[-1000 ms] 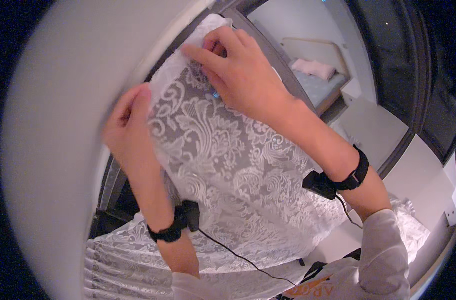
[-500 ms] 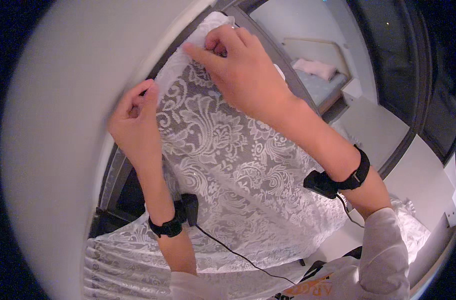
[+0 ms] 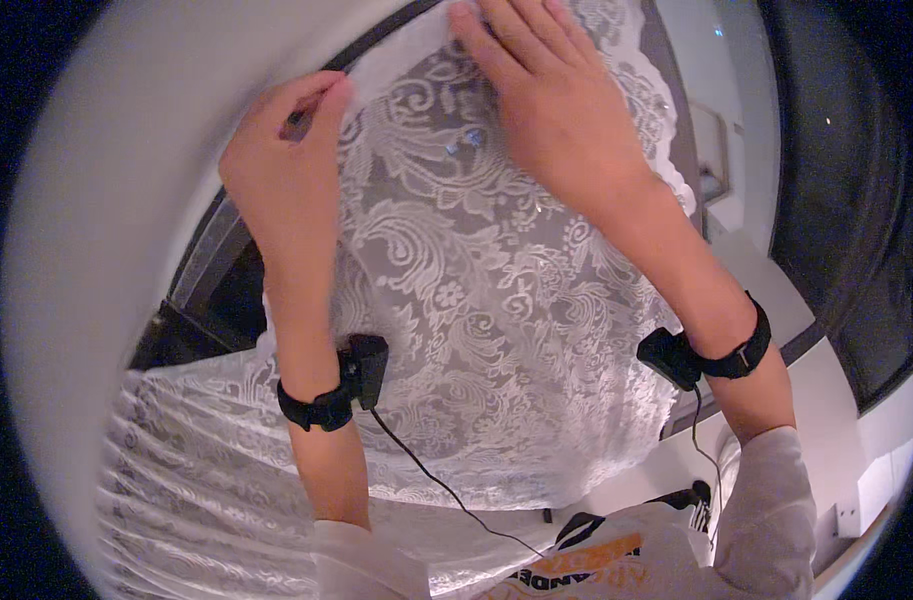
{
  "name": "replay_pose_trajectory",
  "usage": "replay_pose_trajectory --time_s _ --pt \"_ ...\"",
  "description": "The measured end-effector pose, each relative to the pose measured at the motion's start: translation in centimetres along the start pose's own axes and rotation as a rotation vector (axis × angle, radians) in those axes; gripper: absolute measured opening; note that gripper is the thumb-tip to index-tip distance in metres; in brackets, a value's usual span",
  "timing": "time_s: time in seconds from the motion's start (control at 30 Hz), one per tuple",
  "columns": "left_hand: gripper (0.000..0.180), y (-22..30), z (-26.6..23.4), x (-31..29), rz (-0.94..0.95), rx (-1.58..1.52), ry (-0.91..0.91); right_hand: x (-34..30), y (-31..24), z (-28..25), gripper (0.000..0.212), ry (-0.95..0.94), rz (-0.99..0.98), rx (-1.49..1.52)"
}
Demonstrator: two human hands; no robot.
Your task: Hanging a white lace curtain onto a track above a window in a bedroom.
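Observation:
A white lace curtain point(image 3: 456, 290) with floral scroll patterns spreads below and between both hands. At its upper left edge my left hand point(image 3: 288, 150) is closed, thumb and fingertips pinched on the plain white border of the lace. My right hand point(image 3: 566, 110) lies over the upper part of the curtain, its fingers stretched out and the thumb apart; some fingertips run off the top of the picture. Each forearm wears a black strap, the left strap point(image 3: 316, 410) and the right strap point(image 3: 741, 350), both with a small black box and a cable.
A pale wall point(image 3: 126, 200) rises close on the left, beside a dark frame point(image 3: 211, 265). Gathered lace folds point(image 3: 206, 470) hang at the lower left. Dark window panes point(image 3: 826, 180) and white furniture point(image 3: 826, 425) stand on the right.
The right hand has gone from curled fingers to stretched ones. Both hands appear higher in the picture, and the view has shifted, so the bed at upper right is mostly out of sight.

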State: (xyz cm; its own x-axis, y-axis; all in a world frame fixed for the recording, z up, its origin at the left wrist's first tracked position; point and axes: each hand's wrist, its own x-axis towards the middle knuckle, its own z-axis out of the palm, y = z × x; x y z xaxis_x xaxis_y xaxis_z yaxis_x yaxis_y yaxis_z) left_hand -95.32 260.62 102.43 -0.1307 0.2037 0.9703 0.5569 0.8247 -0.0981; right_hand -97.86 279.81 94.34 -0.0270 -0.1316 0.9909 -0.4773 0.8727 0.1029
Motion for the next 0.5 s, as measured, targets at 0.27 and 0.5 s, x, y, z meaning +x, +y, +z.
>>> replay_pose_trajectory --time_s 0.27,0.5 --pt "0.016 -3.3 -1.7 -1.0 0.283 0.138 0.073 -0.1 -4.0 0.2 0.064 -0.158 -0.111 0.004" --pt "0.022 -5.5 -5.8 -2.1 -0.024 0.057 -0.252 -0.1 -5.1 1.0 0.067 -0.17 -0.05 -0.105"
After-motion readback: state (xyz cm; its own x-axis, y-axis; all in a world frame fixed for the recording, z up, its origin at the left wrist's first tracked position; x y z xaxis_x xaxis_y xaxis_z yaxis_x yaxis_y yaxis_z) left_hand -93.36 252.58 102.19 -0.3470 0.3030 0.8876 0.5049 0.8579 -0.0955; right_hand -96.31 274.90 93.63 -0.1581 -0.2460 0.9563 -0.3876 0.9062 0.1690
